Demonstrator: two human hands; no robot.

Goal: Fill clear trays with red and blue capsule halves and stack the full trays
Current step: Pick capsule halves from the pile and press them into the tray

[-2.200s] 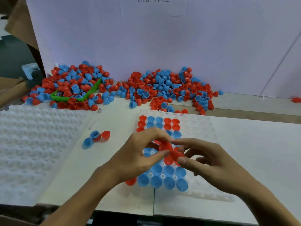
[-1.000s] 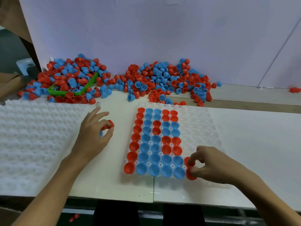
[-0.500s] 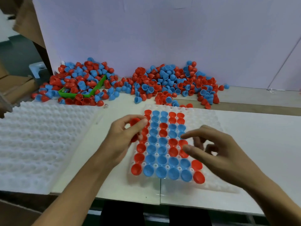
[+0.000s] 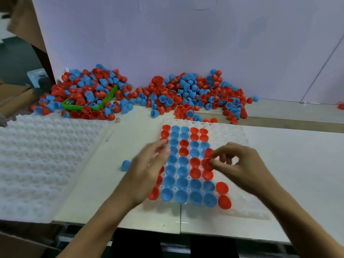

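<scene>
right hand [image 4: 240,164] pinches red capsule halves [image 4: 207,161] at the clear tray [image 4: 240,138]'s sixth column, empty pockets just right. left hand [image 4: 149,166] blurred, grip unclear, near a loose blue half [image 4: 125,165].

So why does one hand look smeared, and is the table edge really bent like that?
Head view: the left hand is motion-blurred, its fingers ghosted, while the right hand and the tray are fairly sharp. The wide lens bows the table edges and tilts the wall lines. Lighting is soft and even, with only faint shadows under the hands.
</scene>
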